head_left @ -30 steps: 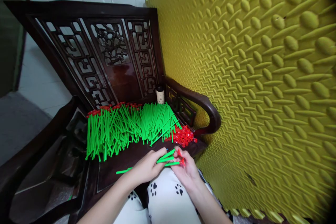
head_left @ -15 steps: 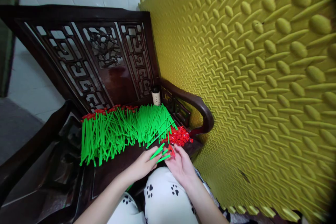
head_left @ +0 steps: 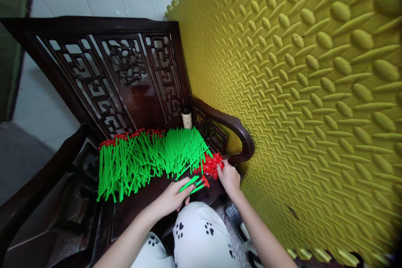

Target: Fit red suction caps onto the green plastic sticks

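Observation:
My left hand holds a small bunch of green sticks above the dark wooden chair seat; one stick in the bunch carries a red cap at its end. My right hand rests on the heap of loose red caps at the seat's right end, fingers curled into the heap. Whether it has a cap between them is hidden. A big pile of green sticks with red ends lies across the seat behind my hands.
A carved dark wooden chair back rises behind the pile, with an armrest on the right. A small bottle stands in the seat's back corner. A yellow bumpy foam mat leans along the right. My knee in white paw-print cloth is below.
My right hand has left the bunch and moved up and right onto the red caps. My left hand keeps the green sticks, now a little lower.

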